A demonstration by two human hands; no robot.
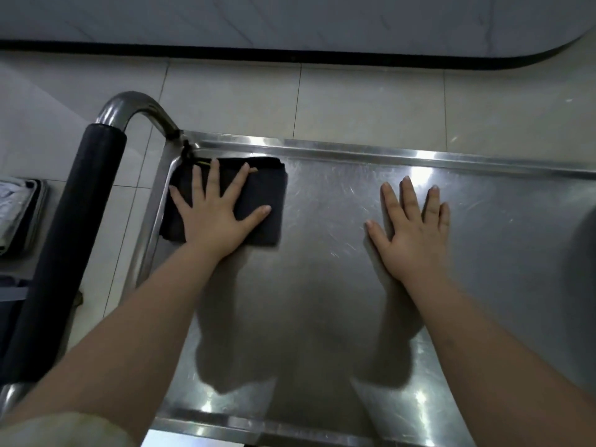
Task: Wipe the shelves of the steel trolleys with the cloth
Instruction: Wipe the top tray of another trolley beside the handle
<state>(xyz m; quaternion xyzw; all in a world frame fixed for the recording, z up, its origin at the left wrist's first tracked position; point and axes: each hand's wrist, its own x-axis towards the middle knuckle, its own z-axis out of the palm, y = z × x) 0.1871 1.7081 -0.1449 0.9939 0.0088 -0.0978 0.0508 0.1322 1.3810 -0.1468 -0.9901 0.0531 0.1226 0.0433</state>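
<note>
Wiping the top shelf [354, 285]: my left hand [213, 221] presses the cloth [258, 195] flat into its far-left corner, my right hand [416, 233] rests flat on bare steel; next, I judge, a sweep rightward.

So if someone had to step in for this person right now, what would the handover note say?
Left hand: flat, fingers spread, pressing the folded cloth into the shelf's far left corner, by the handle.
Right hand: flat on bare steel mid-shelf, holding nothing.
Done: cannot tell how much is already wiped.
Left: probably sweep the cloth rightward across the shelf; nothing else of the job is in view.
</note>
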